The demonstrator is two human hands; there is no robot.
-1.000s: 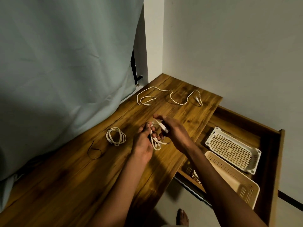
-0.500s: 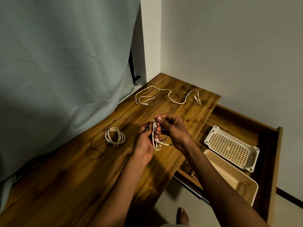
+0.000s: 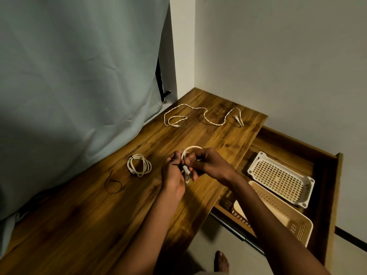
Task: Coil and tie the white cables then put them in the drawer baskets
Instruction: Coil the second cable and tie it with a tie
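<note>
Wooden desk [image 3: 83, 225] beside a grey curtain [image 3: 75, 80] (no readable writing) is lying under your hands: left hand [image 3: 172, 176] and right hand [image 3: 210, 163] are both pinching the white cable [image 3: 187, 153]

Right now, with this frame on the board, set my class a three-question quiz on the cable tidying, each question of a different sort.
1. True or false: both baskets in the drawer hold coiled cables.
2. How many white cables lie on the desk, apart from the one in the hands?
3. Which cable lies uncoiled: A, the one near the curtain; B, the one at the far end of the desk?

Key:
1. False: the white basket and the beige basket show no cables.
2. Two: the coil and the loose cable.
3. B.
</note>
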